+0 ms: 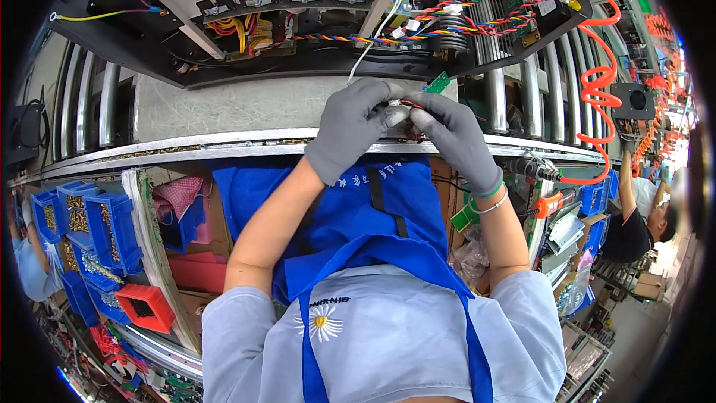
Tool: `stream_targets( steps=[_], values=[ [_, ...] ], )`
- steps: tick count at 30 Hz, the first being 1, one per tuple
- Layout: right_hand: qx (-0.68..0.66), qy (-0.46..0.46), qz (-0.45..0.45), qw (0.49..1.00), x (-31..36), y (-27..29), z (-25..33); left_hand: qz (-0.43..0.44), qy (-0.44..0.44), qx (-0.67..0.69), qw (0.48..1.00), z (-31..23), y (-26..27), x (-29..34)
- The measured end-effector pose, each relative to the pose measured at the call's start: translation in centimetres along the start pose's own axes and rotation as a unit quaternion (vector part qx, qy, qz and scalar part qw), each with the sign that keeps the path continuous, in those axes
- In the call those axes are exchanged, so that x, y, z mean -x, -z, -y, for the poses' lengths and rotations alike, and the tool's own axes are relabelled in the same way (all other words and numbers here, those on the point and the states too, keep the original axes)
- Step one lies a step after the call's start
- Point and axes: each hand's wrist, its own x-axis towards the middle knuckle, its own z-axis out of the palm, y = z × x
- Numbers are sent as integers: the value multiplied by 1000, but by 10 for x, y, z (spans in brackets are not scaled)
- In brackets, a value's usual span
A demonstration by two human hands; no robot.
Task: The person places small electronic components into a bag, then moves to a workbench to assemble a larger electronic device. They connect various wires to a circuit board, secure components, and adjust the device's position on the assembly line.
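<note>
Both my hands wear grey gloves and meet just in front of the open black equipment case (246, 78). My left hand (352, 128) is closed, thumb and fingertips pinching a small white connector (395, 103). My right hand (456, 134) is closed on the thin red and black wires (410, 104) that run from the connector. Beyond my right fingers a small green circuit board (438, 83) sticks up; whether it joins these wires is hidden. A white cable (363, 56) drops from the case toward my left hand.
The case rests on a roller conveyor (532, 97) with a metal front rail (261, 138). An orange coiled air hose (597, 89) hangs at the right, above a power screwdriver (533, 169). Blue bins (112, 231) of screws and a red bin (145, 307) stand left. Other people work at both sides.
</note>
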Motion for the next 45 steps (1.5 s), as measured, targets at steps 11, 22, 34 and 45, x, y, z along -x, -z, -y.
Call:
stream_targets(
  steps=[11, 22, 34, 45],
  values=[
    [492, 247, -79, 831, -57, 21, 22, 68, 102, -258, 958, -4, 3, -44],
    [733, 271, 0, 624, -97, 14, 20, 11, 15, -303, 953, 36, -27, -34],
    [707, 287, 22, 647, -110, 26, 6, -20, 27, -299, 954, 41, -35, -36],
    [703, 249, 59, 663, -111, 21, 18, -21, 27, -309, 950, 41, -36, -36]
  ],
)
